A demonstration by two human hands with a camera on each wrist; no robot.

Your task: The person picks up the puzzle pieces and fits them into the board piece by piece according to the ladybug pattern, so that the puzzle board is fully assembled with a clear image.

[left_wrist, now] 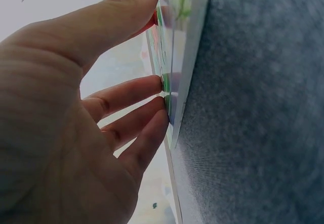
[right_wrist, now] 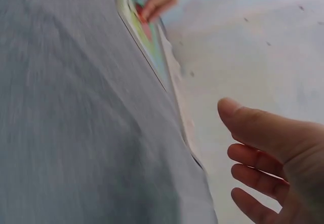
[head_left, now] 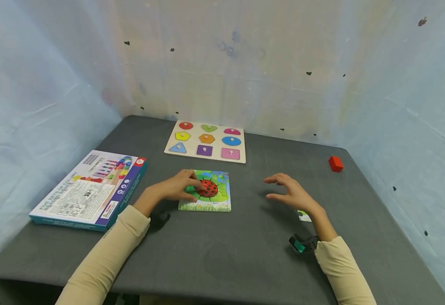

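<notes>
A square ladybug jigsaw puzzle [head_left: 220,199] lies flat on the grey cloth in front of me. My left hand [head_left: 176,186] rests its fingertips on the puzzle's left half, covering part of the picture. In the left wrist view, the thumb [left_wrist: 116,19] and several fairly straight fingers [left_wrist: 136,89] touch the picture side, spread apart. To the right of the puzzle, my right hand [head_left: 292,192] hovers with thumb and fingers parted and nothing between them. A small puzzle piece [head_left: 304,216] lies on the cloth, partly hidden by the right wrist.
Behind the puzzle is a wooden shape board [head_left: 216,154] with colourful knobbed pieces. A flat toy box [head_left: 81,190] lies at the left. The red block [head_left: 335,164] sits near the table's right edge. Pale sheeting [head_left: 222,63] hangs around the table.
</notes>
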